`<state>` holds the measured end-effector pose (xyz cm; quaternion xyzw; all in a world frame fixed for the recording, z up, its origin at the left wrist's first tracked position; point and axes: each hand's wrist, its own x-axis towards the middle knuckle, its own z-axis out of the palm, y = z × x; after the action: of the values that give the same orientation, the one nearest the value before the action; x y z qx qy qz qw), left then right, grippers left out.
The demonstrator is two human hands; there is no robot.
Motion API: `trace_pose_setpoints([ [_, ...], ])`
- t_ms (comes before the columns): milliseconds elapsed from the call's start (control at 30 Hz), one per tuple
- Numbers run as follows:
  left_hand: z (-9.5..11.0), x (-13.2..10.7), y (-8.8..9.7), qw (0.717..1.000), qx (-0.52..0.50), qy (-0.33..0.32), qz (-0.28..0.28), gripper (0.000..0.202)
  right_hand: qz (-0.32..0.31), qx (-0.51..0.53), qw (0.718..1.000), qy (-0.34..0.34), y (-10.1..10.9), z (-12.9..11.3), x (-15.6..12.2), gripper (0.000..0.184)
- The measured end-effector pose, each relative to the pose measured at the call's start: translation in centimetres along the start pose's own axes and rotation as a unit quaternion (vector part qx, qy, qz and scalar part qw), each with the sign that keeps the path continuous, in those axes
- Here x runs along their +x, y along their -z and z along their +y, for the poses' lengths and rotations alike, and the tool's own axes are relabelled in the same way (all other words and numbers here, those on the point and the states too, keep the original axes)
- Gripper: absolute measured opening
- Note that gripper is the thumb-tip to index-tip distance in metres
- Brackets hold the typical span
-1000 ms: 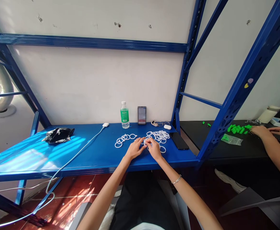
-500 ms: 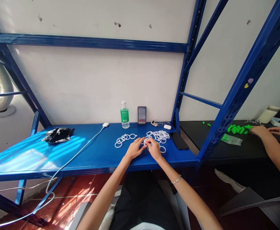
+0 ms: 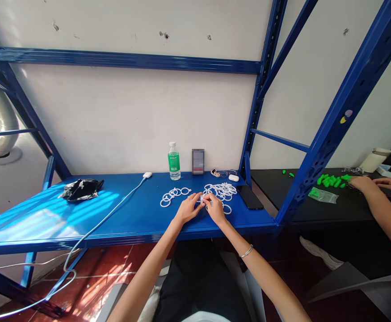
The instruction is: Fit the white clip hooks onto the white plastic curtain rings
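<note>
My left hand (image 3: 189, 209) and my right hand (image 3: 214, 208) meet over the blue table (image 3: 128, 219), fingertips almost touching. Between them is a small white piece (image 3: 201, 199), mostly covered by the fingers; it looks like one of the white rings. The fingers of both hands are closed in a pinch on it. Behind and to the right of my right hand lies a pile of white rings (image 3: 227, 190), with a single ring (image 3: 227, 209) close beside that hand. Left of my left hand, several white rings (image 3: 173, 193) lie in a curved row.
At the back stand a water bottle (image 3: 174, 162) and an upright screen (image 3: 198, 162). A black phone (image 3: 250, 197) and white earbud case (image 3: 233, 178) lie right. A white cable (image 3: 108, 214) crosses leftward past a black bag (image 3: 81, 189). Rightward, a co-worker's hand (image 3: 361, 183) is near green pieces (image 3: 331, 181).
Almost nothing differs. Both hands keep their place and their pinch on the small white piece; the view has shifted very slightly.
</note>
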<state>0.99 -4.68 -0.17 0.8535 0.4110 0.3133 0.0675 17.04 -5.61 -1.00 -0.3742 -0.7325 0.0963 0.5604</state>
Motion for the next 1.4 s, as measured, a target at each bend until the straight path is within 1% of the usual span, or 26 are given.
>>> trace_pose_setpoints([
  [433,-0.34,0.00,-0.21,1.000,0.003,-0.009,0.002,0.048,0.003,0.003,1.000,0.005,0.00,-0.09,0.01,0.015],
  [1400,-0.04,-0.01,0.06,1.000,-0.007,-0.004,0.003,0.048,-0.001,-0.001,1.000,0.005,-0.01,-0.09,0.02,0.018],
])
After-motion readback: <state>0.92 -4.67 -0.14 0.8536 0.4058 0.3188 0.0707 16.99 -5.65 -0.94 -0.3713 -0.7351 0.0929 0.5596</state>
